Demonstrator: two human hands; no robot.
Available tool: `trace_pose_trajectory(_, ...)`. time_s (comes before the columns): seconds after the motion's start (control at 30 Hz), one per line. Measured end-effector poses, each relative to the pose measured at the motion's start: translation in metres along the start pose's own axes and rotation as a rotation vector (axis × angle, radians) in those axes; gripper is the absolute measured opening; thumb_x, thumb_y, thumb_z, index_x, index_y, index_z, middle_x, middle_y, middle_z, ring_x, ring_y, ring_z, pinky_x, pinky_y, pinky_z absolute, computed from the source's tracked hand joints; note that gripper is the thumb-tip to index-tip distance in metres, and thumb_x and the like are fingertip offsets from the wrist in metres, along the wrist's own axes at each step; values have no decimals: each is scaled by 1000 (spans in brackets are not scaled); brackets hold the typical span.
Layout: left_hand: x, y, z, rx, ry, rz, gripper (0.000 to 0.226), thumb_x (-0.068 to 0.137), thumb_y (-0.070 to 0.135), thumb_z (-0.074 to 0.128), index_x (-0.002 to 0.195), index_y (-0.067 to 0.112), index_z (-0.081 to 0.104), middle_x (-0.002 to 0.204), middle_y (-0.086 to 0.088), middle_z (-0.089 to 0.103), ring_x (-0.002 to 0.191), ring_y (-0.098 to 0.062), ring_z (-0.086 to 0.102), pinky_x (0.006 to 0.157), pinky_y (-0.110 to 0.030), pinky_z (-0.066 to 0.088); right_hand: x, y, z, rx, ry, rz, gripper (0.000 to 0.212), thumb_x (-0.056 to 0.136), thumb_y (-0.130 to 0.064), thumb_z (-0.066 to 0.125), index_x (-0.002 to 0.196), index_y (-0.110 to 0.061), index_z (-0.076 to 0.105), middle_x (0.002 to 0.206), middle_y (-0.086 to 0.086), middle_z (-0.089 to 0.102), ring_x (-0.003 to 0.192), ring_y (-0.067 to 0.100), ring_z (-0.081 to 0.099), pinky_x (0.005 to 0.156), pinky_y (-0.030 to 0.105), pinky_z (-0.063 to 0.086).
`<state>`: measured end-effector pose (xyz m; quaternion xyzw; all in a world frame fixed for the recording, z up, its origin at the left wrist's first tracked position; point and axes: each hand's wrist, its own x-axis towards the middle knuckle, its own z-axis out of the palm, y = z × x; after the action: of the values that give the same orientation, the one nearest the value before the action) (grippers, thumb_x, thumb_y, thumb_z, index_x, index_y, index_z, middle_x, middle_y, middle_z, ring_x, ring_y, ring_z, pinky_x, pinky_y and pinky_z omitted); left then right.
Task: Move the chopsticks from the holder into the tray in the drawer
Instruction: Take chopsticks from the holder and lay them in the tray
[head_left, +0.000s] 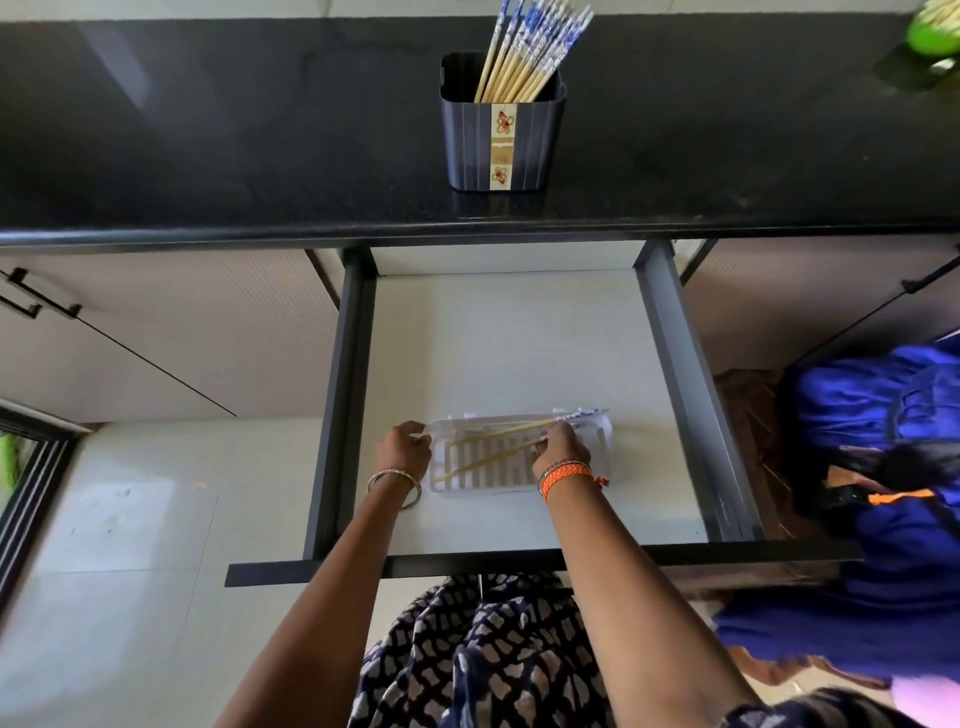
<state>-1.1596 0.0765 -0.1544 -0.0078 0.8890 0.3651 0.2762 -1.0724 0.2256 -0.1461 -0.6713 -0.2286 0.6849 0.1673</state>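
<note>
My right-hand fingers (546, 439) pinch a chopstick near its patterned end while its plain tip rests low at the left of the tray (597, 441). To do this well, I judge I should lower the patterned end until the stick lies flat along the tray's length beside the one already lying there, then let go gently so neither rolls or rides up on the rim. The other stick's blue-patterned end pokes out past the tray's far right corner, so nudging both inward looks worthwhile.

My left-hand fingers (415, 434) curl over the tray's left edge, steadying it against the drawer (670, 338) floor. My right hand (561, 452) sits over the tray's right half, wrist bent down, orange cords around it. My left hand (402, 449) wears a bangle at the wrist. Both forearms reach forward and down into the drawer.

The remaining chopsticks (530, 52) stand in the dark holder (501, 140) on the black worktop (208, 130) behind the drawer, so most of the task is left.
</note>
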Motion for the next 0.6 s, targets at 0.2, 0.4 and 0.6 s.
trace_pose_trajectory(0.2,-2,-1,0,-15,0,4,27,88,7,53,113,5,63,100,-23,71,96,-35,66,86,-38,53,0,4,4,-133,-69,-76,14,85,-17,53,75,-6,52,64,6,47,55,20,46,52,23,39)
trace_pose_trajectory(0.4,-2,-3,-1,-15,2,10,27,88,7,53,113,4,63,101,-23,70,97,-36,65,86,-39,53,10,1,5,-68,-73,-11,14,85,2,55,73,-5,60,83,11,61,64,20,57,57,28,48)
trace_pose_trajectory(0.6,0,-3,1,-24,12,21,25,88,4,54,111,3,63,102,-23,70,96,-35,65,85,-37,52,11,3,2,125,-8,-25,20,93,4,42,75,5,52,88,17,58,49,15,59,41,21,50)
